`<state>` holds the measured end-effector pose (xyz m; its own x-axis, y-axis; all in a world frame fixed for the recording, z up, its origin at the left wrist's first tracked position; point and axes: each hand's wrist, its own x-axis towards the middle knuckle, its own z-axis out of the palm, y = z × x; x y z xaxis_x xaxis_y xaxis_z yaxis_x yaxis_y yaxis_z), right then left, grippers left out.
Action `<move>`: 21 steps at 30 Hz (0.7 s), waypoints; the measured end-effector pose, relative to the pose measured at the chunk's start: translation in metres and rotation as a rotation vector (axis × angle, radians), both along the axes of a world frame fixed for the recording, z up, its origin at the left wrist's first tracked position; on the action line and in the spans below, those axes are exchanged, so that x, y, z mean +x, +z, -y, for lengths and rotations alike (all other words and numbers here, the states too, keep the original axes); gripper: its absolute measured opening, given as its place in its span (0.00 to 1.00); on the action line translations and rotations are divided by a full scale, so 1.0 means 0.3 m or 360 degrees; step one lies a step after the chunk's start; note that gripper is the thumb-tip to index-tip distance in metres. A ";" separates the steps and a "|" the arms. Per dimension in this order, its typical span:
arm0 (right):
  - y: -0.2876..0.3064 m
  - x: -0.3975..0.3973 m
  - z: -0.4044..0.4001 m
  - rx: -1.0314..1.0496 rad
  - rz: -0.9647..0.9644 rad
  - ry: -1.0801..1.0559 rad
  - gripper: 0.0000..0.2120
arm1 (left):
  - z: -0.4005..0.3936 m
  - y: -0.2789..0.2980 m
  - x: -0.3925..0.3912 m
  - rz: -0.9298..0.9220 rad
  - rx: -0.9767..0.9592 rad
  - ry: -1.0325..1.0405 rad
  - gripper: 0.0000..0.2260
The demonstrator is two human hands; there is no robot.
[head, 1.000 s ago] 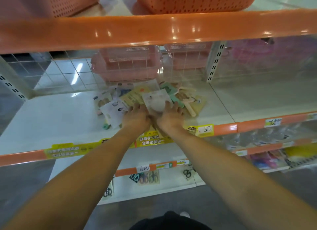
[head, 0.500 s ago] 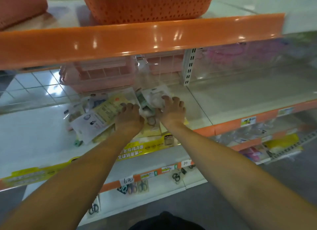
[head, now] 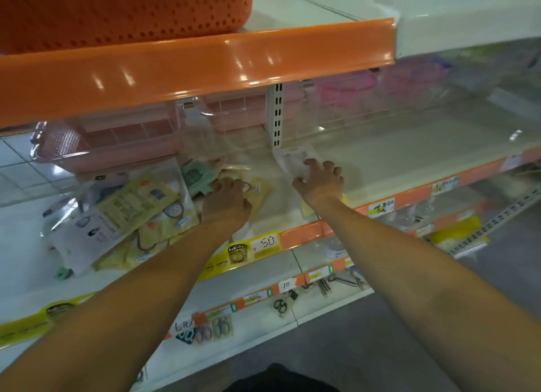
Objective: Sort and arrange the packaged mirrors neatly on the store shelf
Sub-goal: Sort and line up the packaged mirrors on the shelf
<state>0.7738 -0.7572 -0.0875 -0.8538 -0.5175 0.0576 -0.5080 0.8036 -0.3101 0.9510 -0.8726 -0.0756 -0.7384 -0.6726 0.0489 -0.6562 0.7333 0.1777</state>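
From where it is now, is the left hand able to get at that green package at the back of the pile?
Probably yes. The left hand rests on the pile with its fingertips right beside the green package, and nothing lies over the package's near edge.

Two hands, the left hand (head: pixel 226 200) and the right hand (head: pixel 319 181), are showing, one white mirror pack (head: pixel 294 162) is lying apart, one orange basket (head: pixel 123 11) is sitting above, and the heaped packs are blurring beyond counting.
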 end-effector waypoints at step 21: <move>-0.060 0.103 0.092 0.0065 0.0066 0.0155 0.37 | 0.030 -0.004 0.082 -0.0034 -0.0022 0.0156 0.21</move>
